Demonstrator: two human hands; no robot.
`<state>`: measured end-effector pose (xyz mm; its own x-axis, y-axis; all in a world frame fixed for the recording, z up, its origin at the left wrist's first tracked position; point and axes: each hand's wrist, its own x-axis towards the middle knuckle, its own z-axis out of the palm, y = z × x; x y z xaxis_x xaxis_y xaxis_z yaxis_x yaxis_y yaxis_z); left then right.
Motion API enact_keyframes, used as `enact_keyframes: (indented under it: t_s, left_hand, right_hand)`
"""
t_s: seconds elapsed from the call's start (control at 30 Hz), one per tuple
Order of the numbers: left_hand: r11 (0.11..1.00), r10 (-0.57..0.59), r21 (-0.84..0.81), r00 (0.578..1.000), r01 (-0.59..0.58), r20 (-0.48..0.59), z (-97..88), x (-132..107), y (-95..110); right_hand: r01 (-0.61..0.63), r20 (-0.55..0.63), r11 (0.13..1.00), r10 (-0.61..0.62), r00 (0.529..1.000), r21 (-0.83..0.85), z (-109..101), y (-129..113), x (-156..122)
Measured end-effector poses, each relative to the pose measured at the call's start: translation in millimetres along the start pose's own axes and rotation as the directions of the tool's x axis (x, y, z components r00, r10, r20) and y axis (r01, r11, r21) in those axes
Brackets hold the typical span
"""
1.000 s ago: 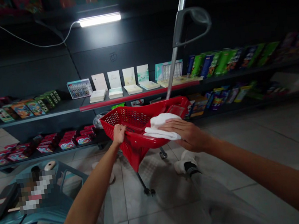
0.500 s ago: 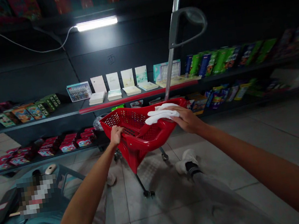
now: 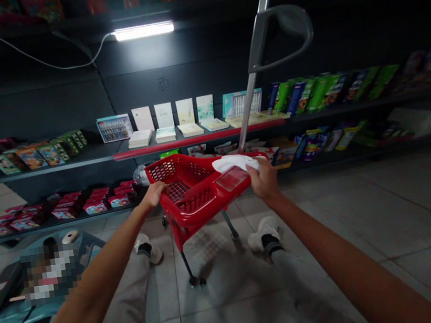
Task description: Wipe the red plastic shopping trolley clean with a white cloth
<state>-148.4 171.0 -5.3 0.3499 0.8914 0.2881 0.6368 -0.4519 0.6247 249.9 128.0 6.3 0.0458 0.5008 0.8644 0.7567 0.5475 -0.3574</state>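
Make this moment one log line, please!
left grip: on rim of red basket | right grip: holding white cloth against basket | metal pole: slanting above basket

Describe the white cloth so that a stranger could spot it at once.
Face the dark shelving and find the red basket cart standing in front of it. Look by the lower end of the silver pole, where the person's right hand grips the white cloth. It is soft and crumpled, unlike the glossy red cart under it.

Cloth (image 3: 235, 162), probably folded, in right hand (image 3: 264, 178)
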Motion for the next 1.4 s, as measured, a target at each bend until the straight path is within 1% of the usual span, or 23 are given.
enact_keyframes:
  t_s: [0.1,0.17,0.2,0.27,0.33,0.4,0.47,0.53,0.6,0.63,0.7,0.8,0.93,1.03,1.1,1.2,1.3,1.4]
  left_hand:
    - [0.998,-0.029,0.051,0.997,0.026,0.065,-22.0,-1.7,9.9]
    - [0.995,-0.059,0.088,0.995,0.051,0.083,-35.8,-2.9,23.6]
    - [0.992,-0.072,0.11,0.994,0.063,0.083,-40.8,-4.4,34.1]
    - [0.982,-0.089,0.172,0.994,0.076,0.071,-44.8,-10.7,63.7]
    - [0.968,-0.07,0.246,0.995,0.051,0.073,-38.6,-21.7,102.7]
    - [0.944,-0.046,0.33,0.997,0.024,0.057,-24.2,-36.0,145.2]
    - [0.906,-0.068,0.42,0.997,0.049,0.032,-6.6,-51.1,183.7]
    - [0.851,-0.094,0.516,0.995,0.094,-0.026,8.8,-64.6,212.5]
    - [0.784,-0.148,0.591,0.981,0.193,-0.124,20.0,-75.6,229.5]
    - [0.753,-0.173,0.612,0.97,0.241,-0.168,24.1,-80.2,233.8]
    - [0.721,-0.206,0.627,0.955,0.296,-0.215,30.6,-87.8,235.8]
    - [0.742,-0.188,0.608,0.958,0.282,-0.214,36.8,-95.4,227.9]
    - [0.764,-0.12,0.589,0.955,0.263,-0.27,36.5,-100.6,211.0]
    - [0.783,-0.014,0.584,0.944,0.216,-0.33,31.5,-103.9,201.0]
    - [0.795,0.041,0.579,0.937,0.179,-0.347,27.6,-106.3,196.3]
    - [0.802,0.034,0.57,0.938,0.18,-0.344,22.4,-109.2,191.1]
    - [0.81,0.006,0.559,0.951,0.177,-0.309,18.1,-110.8,187.1]
    - [0.801,0.016,0.578,0.96,0.154,-0.278,13.6,-111.2,183.0]
  right_hand:
    - [0.032,0.019,0.999,-0.031,0.999,-0.038,1.2,-16.2,-4.0]
    - [0.049,0.041,0.997,-0.046,0.998,-0.059,-1.4,-26.2,-3.8]
    - [0.054,0.052,0.996,-0.051,0.997,-0.067,-2.8,-30.8,-3.3]
    - [0.055,0.07,0.995,-0.049,0.996,-0.084,-4.9,-39.5,-2.7]
    - [0.048,0.077,0.994,-0.04,0.996,-0.099,-5.4,-47.5,-3.3]
    - [0.044,0.078,0.994,-0.035,0.996,-0.105,-4.6,-55.2,-5.1]
    - [0.038,0.068,0.993,-0.03,0.997,-0.109,-3.5,-62.2,-7.4]
    - [0.029,0.056,0.993,-0.023,0.998,-0.118,-2.9,-68.1,-9.2]
    - [0.028,0.054,0.992,-0.021,0.998,-0.12,-3.1,-72.6,-10.2]
    - [0.029,0.057,0.993,-0.023,0.998,-0.118,-3.4,-74.4,-10.5]
    - [0.028,0.058,0.994,-0.022,0.998,-0.11,-4.2,-77.5,-11.1]
    - [0.024,0.051,0.995,-0.019,0.999,-0.098,-5.3,-81.6,-13.1]
    - [0.057,0.029,0.995,-0.055,0.998,-0.081,-6.8,-85.4,-18.6]
    - [0.113,0.019,0.992,-0.112,0.994,-0.048,-10.6,-84.7,-24.3]
    - [0.153,0.022,0.988,-0.152,0.988,-0.02,-14.7,-82.7,-28.5]
    - [0.201,0.04,0.98,-0.201,0.979,0.003,-21.5,-78.9,-34.7]
    - [0.234,0.041,0.972,-0.234,0.971,0.002,-27.4,-75.7,-39.5]
    - [0.272,0.042,0.962,-0.273,0.961,0.019,-33.3,-73.5,-42.3]
